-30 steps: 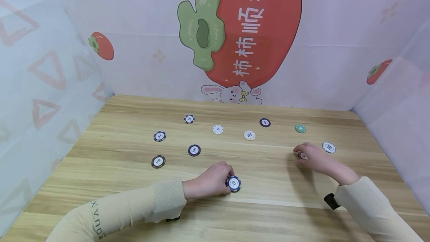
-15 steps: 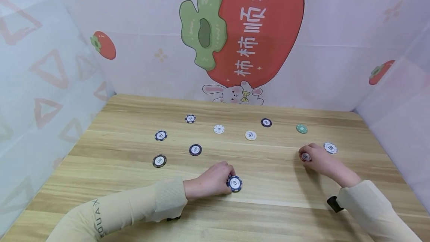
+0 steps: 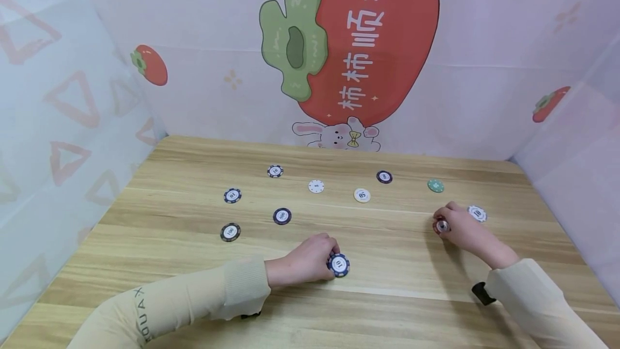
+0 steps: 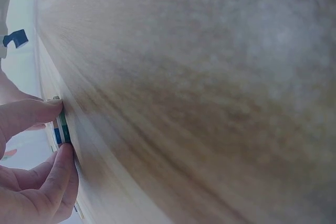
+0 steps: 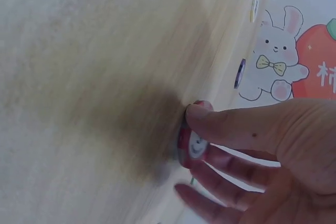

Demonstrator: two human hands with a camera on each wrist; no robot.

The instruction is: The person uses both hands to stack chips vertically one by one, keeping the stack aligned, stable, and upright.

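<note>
My left hand [image 3: 310, 259] pinches a blue-and-white poker chip marked 10 [image 3: 339, 265] by its edges, near the middle front of the table. In the left wrist view a green chip edge [image 4: 65, 129] lies against the blue one between thumb and fingers, so the chips form a small stack low at the tabletop. Over on the right, my right hand [image 3: 465, 230] holds a red poker chip [image 3: 441, 225] between thumb and fingers. Seen from the right wrist, the red chip [image 5: 196, 142] stands tilted close over the wood, its pale centre partly showing, other fingers loosely bent beneath.
Several chips lie flat across the wooden table [image 3: 169, 214]: black 100 [image 3: 230, 232], dark 500 [image 3: 282, 216], white 5 [image 3: 316, 186] and cream 50 [image 3: 361, 195]. A green chip [image 3: 435, 185] and a white 10 [image 3: 477, 214] lie near my right hand. Printed cloth walls enclose the table.
My right fingers have closed round the red chip and it now shows more of its face, tilted. My left hand and its chips have stayed in place.
</note>
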